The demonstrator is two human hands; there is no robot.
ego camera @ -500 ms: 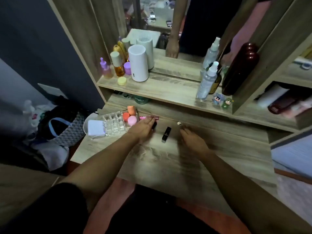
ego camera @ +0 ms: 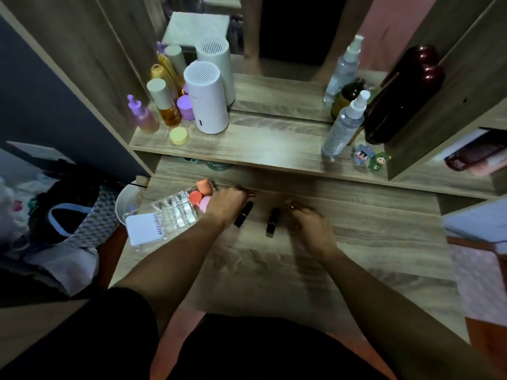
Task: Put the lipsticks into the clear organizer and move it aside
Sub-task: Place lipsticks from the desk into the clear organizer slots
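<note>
The clear organizer (ego camera: 175,212) sits at the desk's left edge with three makeup sponges (ego camera: 201,196) at its far end and a white card (ego camera: 145,228) lying on its near end. My left hand (ego camera: 225,205) is beside the sponges, fingers curled over a pink lipstick (ego camera: 251,193) that is mostly hidden. A black lipstick (ego camera: 243,213) lies just right of that hand. A second black lipstick (ego camera: 272,222) lies between my hands. My right hand (ego camera: 310,227) pinches a small lipstick with a metallic tip (ego camera: 290,205).
A raised shelf (ego camera: 260,149) behind the desk carries bottles, a white cylinder (ego camera: 207,97), spray bottles (ego camera: 344,124) and two small figurines (ego camera: 370,157). A white bowl (ego camera: 124,202) and a bag (ego camera: 71,218) sit left of the desk. Bare wood lies in front of my hands.
My left hand has curled tighter over the pink lipstick. My right hand has reached forward onto the small lipstick. The camera has moved closer to the desk.
</note>
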